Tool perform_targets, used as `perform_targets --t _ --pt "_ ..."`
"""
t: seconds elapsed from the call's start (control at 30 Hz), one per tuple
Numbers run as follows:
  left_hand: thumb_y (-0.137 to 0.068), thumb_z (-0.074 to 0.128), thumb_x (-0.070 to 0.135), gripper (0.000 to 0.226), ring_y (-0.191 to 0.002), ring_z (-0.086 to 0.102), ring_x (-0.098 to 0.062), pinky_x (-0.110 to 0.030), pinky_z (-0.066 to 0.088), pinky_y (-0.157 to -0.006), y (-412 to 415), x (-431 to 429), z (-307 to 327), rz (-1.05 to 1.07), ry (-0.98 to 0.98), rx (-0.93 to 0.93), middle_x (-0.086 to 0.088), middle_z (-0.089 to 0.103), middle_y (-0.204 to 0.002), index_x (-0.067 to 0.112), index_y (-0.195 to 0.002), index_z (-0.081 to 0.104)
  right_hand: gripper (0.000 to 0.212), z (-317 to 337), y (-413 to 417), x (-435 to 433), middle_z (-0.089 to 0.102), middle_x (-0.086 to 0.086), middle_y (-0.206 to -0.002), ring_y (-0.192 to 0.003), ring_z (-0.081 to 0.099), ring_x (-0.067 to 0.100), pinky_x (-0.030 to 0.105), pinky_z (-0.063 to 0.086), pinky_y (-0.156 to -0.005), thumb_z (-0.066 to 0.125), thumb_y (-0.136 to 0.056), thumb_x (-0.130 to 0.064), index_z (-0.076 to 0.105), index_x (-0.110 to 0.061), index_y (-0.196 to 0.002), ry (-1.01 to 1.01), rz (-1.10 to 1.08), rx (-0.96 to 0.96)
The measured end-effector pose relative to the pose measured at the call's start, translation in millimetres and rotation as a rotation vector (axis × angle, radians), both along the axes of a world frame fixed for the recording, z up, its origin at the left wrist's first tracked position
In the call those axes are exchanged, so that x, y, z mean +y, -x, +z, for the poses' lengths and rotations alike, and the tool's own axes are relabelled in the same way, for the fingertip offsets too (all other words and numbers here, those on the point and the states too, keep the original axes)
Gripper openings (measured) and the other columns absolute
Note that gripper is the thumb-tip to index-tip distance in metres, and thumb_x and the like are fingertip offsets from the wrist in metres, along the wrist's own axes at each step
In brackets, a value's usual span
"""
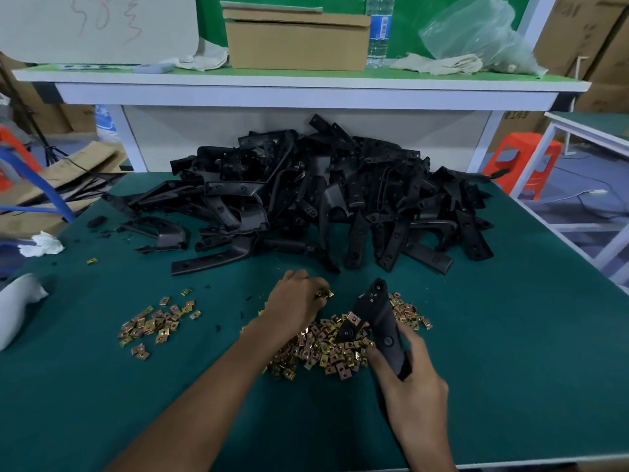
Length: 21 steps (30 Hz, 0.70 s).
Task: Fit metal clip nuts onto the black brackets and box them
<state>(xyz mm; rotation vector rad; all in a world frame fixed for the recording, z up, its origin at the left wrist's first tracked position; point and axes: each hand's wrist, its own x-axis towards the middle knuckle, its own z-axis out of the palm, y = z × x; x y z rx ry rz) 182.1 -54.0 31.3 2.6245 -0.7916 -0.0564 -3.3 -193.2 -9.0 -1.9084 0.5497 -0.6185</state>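
head view: near the desk's (102, 386) front edge, the right hand (412, 379) grips a black bracket (377, 311) tilted over a pile of clip nuts (326, 349). the left hand (299, 301) pinches one clip nut (325, 294) just beside it. more brackets (323, 192) are heaped at the far edge, and a cardboard box (296, 42) sits on the shelf (306, 80) above.

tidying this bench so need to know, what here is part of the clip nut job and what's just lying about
Job: bracket in the right hand; clip nut in the left hand; clip nut pile; bracket heap; perhaps the cardboard box.
Lying about: water bottle; plastic bag; rags; crumpled tissue.
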Motion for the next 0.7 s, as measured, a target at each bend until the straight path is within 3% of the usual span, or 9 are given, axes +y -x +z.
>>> perform_targets --t 0.2,0.37,0.53,0.63,0.7 --pt "-0.1 0.057 0.03 0.02 -0.121 0.044 -0.023 -0.034 0.042 -0.097 -3.6 -1.1 -2.9 -0.021 -0.005 -0.033 -0.002 0.058 -0.118 0.024 -0.115 0.069 0.054 -0.4 -0.8 0.7 0.066 -0.034 -0.086 -0.078 0.063 -0.011 0.002 0.043 -0.065 0.086 -0.078 -0.04 0.06 -0.046 -0.126 0.021 -0.011 0.024" --pt "-0.1 0.055 0.04 0.034 -0.124 0.044 -0.024 -0.035 0.039 -0.102 -5.3 -9.8 -3.4 0.004 -0.006 -0.034 -0.003 0.057 -0.125 0.023 -0.128 0.064 0.055 -1.0 -1.7 -0.6 0.065 -0.038 -0.085 -0.078 0.062 -0.014 0.0 0.042 -0.064 0.086 -0.078 -0.039 0.061 -0.042 -0.128 0.015 -0.009 0.039" --pt "-0.099 0.061 0.031 0.017 -0.119 0.046 -0.022 -0.035 0.042 -0.101 -5.4 -16.7 -2.6 0.023 0.006 -0.046 -0.001 0.059 -0.117 0.021 -0.111 0.069 0.055 -1.7 -1.8 -0.6 0.066 -0.036 -0.088 -0.079 0.063 -0.013 0.001 0.043 -0.065 0.085 -0.078 -0.041 0.06 -0.044 -0.127 0.019 0.003 0.024" --pt "-0.094 0.067 0.027 0.003 -0.102 0.059 -0.014 -0.017 0.044 -0.076 -1.6 -14.7 1.7 0.048 0.202 0.093 0.009 0.064 -0.098 0.025 -0.094 0.065 0.055 -2.4 -1.5 -1.0 0.068 -0.033 -0.088 -0.08 0.065 -0.009 0.005 0.046 -0.068 0.084 -0.078 -0.044 0.059 -0.049 -0.127 0.018 0.01 0.022" --pt "-0.091 0.069 0.031 0.011 -0.081 0.063 0.0 -0.007 0.04 -0.059 5.5 -10.8 8.5 0.073 0.379 0.267 0.015 0.065 -0.084 0.032 -0.084 0.061 0.056 -2.9 -1.6 -1.2 0.069 -0.031 -0.088 -0.079 0.066 -0.009 0.006 0.047 -0.069 0.084 -0.078 -0.044 0.058 -0.052 -0.126 0.022 0.011 0.015"
